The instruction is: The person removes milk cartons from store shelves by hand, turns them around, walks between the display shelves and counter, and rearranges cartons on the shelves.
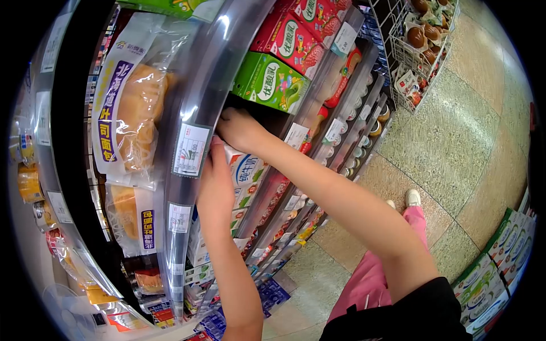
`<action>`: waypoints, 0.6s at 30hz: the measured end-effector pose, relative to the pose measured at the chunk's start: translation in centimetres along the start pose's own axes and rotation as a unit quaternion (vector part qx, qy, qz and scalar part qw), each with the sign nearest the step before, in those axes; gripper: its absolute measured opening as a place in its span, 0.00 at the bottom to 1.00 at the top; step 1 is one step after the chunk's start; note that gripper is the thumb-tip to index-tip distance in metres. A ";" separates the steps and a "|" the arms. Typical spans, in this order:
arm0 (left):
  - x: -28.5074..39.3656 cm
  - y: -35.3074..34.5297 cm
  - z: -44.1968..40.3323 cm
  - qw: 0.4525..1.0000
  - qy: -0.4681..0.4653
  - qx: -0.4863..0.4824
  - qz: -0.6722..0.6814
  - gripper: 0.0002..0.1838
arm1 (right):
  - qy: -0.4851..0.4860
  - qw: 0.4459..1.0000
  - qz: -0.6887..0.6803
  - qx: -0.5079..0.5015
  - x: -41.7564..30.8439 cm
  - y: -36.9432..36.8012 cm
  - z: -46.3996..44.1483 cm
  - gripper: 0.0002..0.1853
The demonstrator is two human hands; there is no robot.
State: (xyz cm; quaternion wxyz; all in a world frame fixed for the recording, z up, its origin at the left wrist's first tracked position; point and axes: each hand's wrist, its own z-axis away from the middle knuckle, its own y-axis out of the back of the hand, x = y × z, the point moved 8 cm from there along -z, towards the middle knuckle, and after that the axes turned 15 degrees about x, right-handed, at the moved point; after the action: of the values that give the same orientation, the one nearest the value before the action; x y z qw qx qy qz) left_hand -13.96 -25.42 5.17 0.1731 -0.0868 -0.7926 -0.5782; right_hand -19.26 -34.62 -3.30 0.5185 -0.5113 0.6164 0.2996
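My right hand (242, 129) reaches into a dark gap on a shelf, just below a green drink carton (272, 82). Its fingers are curled, and their tips are hidden in the gap. Beside it, my left hand (217, 184) is closed against the end of a white milk carton (245, 166) with blue lettering. The shelf's edge partly covers the left fingers. Red drink cartons (290, 48) stand in the same row past the green one.
Bagged bread (139, 108) lies on the shelf above, behind a clear edge strip with a price tag (191, 149). Lower shelves carry bottles and jars. A wire rack (418, 51) with packaged food stands at upper right, and stacked cartons (495, 273) at lower right.
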 end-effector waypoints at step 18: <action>-0.4 -0.2 -0.5 0.999 -0.029 0.019 0.003 0.33 | -0.024 0.994 -0.095 -0.044 -1.0 -1.1 -3.0 0.14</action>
State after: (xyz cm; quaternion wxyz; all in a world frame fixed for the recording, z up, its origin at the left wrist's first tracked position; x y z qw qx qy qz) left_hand -13.57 -25.97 4.96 0.1536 -0.1029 -0.8076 -0.5600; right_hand -19.27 -37.29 -1.34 0.5362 -0.5824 0.5388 0.2879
